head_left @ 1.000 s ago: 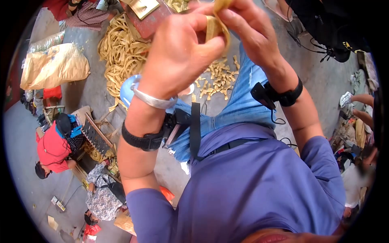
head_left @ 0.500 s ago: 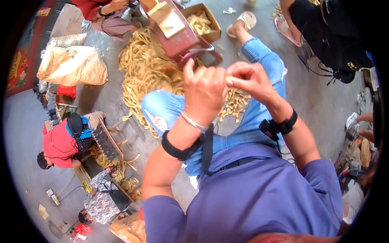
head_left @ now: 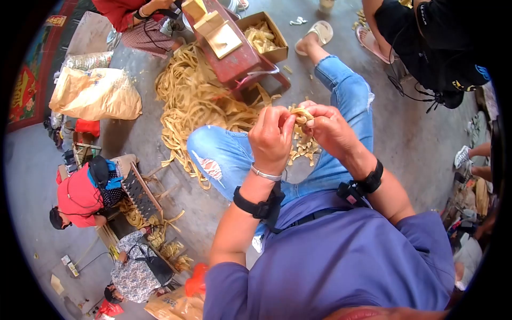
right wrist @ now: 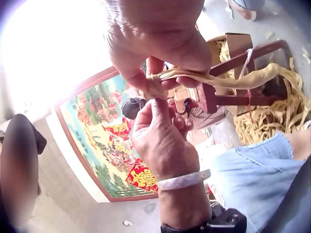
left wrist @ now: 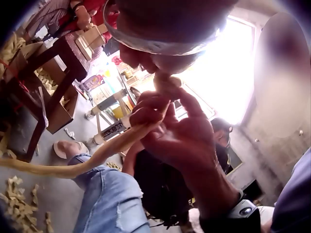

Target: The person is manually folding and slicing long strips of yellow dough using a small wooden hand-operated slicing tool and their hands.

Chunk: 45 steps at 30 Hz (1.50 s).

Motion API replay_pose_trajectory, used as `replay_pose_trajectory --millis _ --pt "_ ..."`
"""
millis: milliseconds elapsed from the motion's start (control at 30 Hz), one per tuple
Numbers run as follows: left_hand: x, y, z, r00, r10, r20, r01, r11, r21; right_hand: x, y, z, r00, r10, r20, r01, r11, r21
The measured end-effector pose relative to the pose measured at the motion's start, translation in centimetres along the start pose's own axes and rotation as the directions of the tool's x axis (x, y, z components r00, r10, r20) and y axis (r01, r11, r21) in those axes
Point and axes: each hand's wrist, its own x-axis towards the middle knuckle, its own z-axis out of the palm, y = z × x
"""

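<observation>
A pale yellow pliable strip [head_left: 302, 114] is bunched into a small knot between my two hands, held over the lap. My left hand [head_left: 271, 137], with a white bangle at its wrist, pinches one side of the knot between thumb and fingers. The other side is in the fingertips of my right hand [head_left: 335, 130]. From the right fingers a long tail of the strip [right wrist: 228, 80] runs off in the right wrist view; in the left wrist view the tail [left wrist: 104, 154] hangs away to the left. Fingers hide part of the knot.
Short knotted pieces [head_left: 303, 150] lie on the floor between the legs. Beyond the left knee spreads a heap of long strips [head_left: 186, 96]. A red bench [head_left: 229, 61] bears a wooden block [head_left: 223, 40], beside a cardboard box [head_left: 281, 50]. Other people sit around.
My hands have come down from close to the camera to over the lap. The open loop of strip between them has become a small tight bundle.
</observation>
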Motion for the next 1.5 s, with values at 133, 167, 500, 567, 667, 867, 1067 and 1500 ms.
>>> replay_pose_trajectory --millis 133,167,500,567,667,867,1067,1500 --pt "-0.1 0.9 0.2 0.932 -0.267 0.244 0.357 0.782 -0.511 -0.1 0.3 0.3 0.996 -0.057 -0.067 0.049 0.992 -0.113" --pt "-0.1 0.8 -0.2 0.918 -0.277 0.285 0.392 0.748 -0.536 0.0 0.1 0.0 0.997 -0.074 -0.026 0.07 0.986 -0.149" --pt "1.8 -0.6 -4.6 0.766 -0.433 0.475 0.643 0.5 -0.58 -0.2 -3.0 0.2 0.99 -0.109 0.09 0.141 0.731 -0.668" --pt "1.8 -0.8 -4.8 0.756 -0.448 0.478 0.653 0.453 -0.607 0.1 -3.5 0.0 0.982 -0.161 0.1 0.184 0.685 -0.705" --pt "1.5 -2.1 -5.2 0.766 -0.442 0.467 0.628 0.355 -0.693 0.7 -4.4 0.2 0.947 -0.276 0.163 0.296 0.555 -0.777" --pt "3.5 -4.7 -6.0 0.853 -0.301 0.427 0.517 0.606 -0.605 2.4 -4.0 0.7 0.914 -0.324 0.244 0.371 0.428 -0.824" --pt "6.8 -2.4 -6.0 0.734 -0.335 0.591 0.677 0.438 -0.592 6.1 -5.7 3.4 0.817 -0.334 0.47 0.549 0.203 -0.811" --pt "16.7 -11.1 -7.7 0.81 -0.449 0.378 0.58 0.709 -0.4 21.3 -6.7 4.0 0.693 -0.295 0.657 0.686 -0.008 -0.727"
